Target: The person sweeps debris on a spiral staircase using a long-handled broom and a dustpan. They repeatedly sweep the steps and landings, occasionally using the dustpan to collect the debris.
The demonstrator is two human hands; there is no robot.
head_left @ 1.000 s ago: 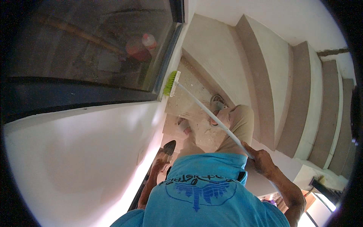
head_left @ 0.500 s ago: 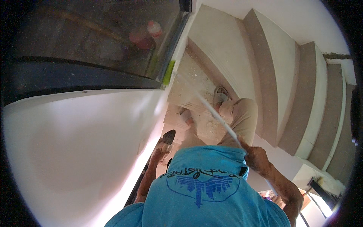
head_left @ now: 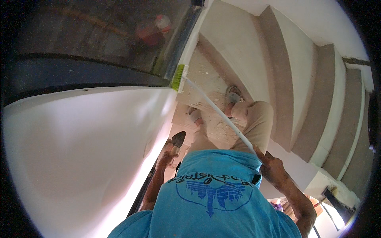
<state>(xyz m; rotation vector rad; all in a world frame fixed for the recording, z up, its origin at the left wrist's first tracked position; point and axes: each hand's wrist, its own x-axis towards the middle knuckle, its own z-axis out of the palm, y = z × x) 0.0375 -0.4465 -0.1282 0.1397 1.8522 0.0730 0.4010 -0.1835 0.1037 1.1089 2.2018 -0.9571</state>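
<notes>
The green-bristled brush (head_left: 179, 78) is dropping past the lower corner of the dark window frame (head_left: 99, 74).
Its bristles, which were ending above that corner, are now reaching below it; the blur on brush and pale handle (head_left: 222, 114) is clearing, while the stairs (head_left: 282, 79) are shifting rightward and upward in view.

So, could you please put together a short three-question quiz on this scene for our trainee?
1. Which hand grips the white pole?
2. True or false: the bristles at the pole's far end are red.
3. Fill in the blank: the left hand holds a ____.

Key:
1. The right hand.
2. False; they are green.
3. Trowel.
</notes>
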